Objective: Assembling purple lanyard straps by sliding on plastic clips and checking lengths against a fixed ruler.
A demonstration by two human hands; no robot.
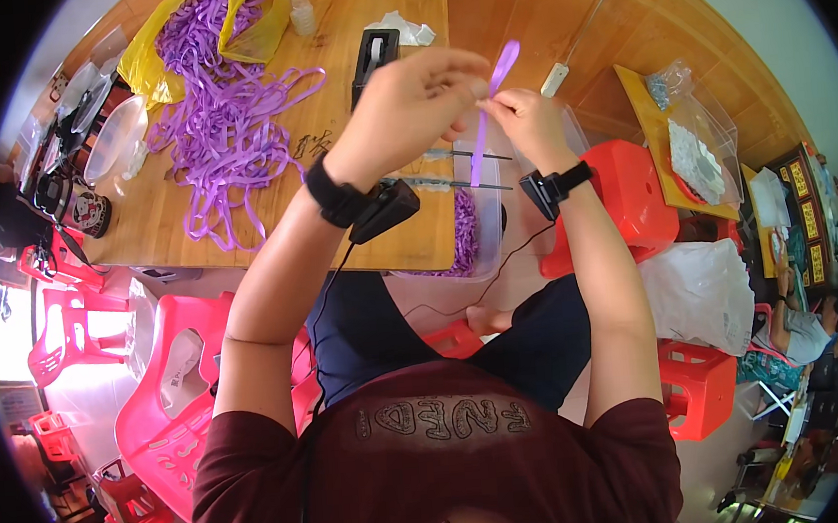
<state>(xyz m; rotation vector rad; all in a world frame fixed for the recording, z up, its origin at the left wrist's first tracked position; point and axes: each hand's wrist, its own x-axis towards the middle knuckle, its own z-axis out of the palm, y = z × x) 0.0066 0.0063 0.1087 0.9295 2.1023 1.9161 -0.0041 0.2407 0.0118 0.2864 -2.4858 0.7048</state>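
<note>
A narrow purple ribbon (479,150) is held up beyond the table's right end, folded into a loop at its top, its tail hanging down. My right hand (528,126) pinches it just below the loop with thumb and forefinger. From the other side my left hand (422,96) meets the ribbon at the same spot, its fingers curled and the fingertips closed there; its thumb is mostly hidden. Under the hands stands a clear plastic bin (485,262) with purple ribbon pieces (465,234) inside. Two thin dark rods (477,187) stick out from the table edge over this bin.
On the wooden table (339,233) lies a heap of purple ribbon (225,129), spilling from a yellow plastic bag (148,71). A black tape dispenser (374,56) stands near the left hand. Red stools (618,194) are at the right, a pink chair (172,415) at the left.
</note>
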